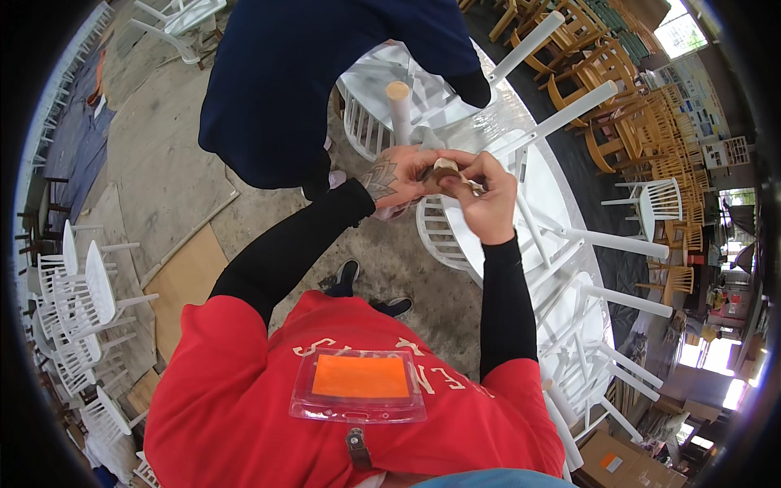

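Note:
My left hand (396, 177) and my right hand (494, 203) meet in front of me, fingers closed on a small brown and off-white piece (444, 172). It looks folded or rolled; its exact kind cannot be made out. The right thumb presses on it, while the left fingers are partly hidden behind it. Just beyond my hands, a white chair leg (398, 106) with a bare wood end points up. Below and right of them lies an upturned white chair (476, 236).
Several white chairs lie legs-up along a plastic-covered table (576, 213) on the right. A person in dark blue (272, 89) bends over the far chairs. White chairs (98, 281) stand at left, wooden chairs (622, 122) at far right. A flat board (191, 268) lies on the floor.

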Demonstrator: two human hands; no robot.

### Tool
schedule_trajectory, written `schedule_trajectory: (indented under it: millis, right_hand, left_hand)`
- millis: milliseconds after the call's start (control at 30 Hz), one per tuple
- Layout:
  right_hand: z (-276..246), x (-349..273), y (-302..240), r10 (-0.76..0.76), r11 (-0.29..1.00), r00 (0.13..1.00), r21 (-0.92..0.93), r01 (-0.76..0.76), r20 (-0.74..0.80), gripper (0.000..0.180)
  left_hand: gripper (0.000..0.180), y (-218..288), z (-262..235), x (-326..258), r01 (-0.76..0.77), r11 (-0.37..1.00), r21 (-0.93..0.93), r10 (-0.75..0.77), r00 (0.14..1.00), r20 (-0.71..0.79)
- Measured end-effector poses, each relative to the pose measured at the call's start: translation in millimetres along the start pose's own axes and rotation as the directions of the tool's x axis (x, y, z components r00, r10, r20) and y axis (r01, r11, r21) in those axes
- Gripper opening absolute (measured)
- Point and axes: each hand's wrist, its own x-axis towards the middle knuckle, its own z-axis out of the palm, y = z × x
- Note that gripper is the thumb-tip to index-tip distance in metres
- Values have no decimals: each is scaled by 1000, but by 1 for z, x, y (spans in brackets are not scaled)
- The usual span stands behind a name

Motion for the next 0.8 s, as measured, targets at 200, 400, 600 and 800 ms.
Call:
schedule_trajectory:
  millis: [200, 400, 600, 800]
  right_hand:
    - [8, -8, -4, -84, 986, 996, -142, 83, -5, 19]
    - [23, -12, -4, 3, 992, 997, -125, -12, -75, 18]
    - [-6, 1, 3, 10, 998, 999, 56, -13, 49, 23]
    - [34, -8, -21, -2, 949, 996, -314, -25, -84, 18]
  left_hand:
    - [36, 7, -7, -1, 2, 998, 66, 1, 999, -34]
    - [39, -2, -3, -7, 27, 999, 23, -26, 997, -72]
    - [31, 14, -4, 2, -53, 999, 5, 53, 995, -89]
    - [35, 13, -7, -6, 31, 992, -122, -39, 997, -63]
